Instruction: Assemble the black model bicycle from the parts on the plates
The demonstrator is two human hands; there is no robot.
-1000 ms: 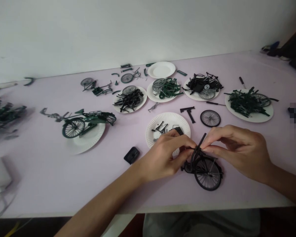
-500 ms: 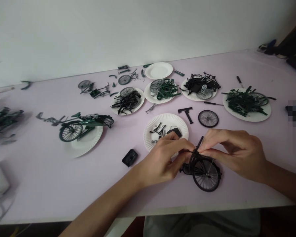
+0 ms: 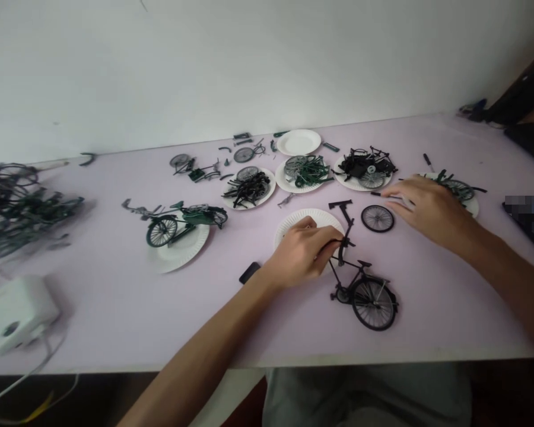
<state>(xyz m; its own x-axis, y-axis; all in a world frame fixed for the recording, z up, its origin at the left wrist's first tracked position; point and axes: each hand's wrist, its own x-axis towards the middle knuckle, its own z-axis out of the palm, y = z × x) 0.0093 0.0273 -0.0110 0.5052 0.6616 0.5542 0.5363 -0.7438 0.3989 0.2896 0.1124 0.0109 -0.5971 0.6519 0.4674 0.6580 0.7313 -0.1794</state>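
Observation:
My left hand (image 3: 305,249) pinches the front end of a black model bicycle frame (image 3: 345,279), which has a saddle and one spoked rear wheel (image 3: 374,303). My right hand (image 3: 427,210) reaches over the table with thumb and forefinger apart, its fingertips beside a thin black handle (image 3: 376,193); contact is unclear. A loose spoked wheel (image 3: 377,219) lies left of and below that hand. Just above the frame is a black T-shaped part (image 3: 340,205). Behind my left hand is a white paper plate (image 3: 289,223), partly covered.
Plates of dark bicycle parts (image 3: 249,188) line the back, beside a bare plate (image 3: 299,142). A green model bicycle (image 3: 187,218) rests on a plate at left. Further left are a heap of model bicycles (image 3: 22,207) and a white box (image 3: 20,314) with a cable.
My right hand has let go of the bicycle and moved up and right towards the thin handle. My left hand still grips the frame, whose saddle now shows. The whole view has shifted.

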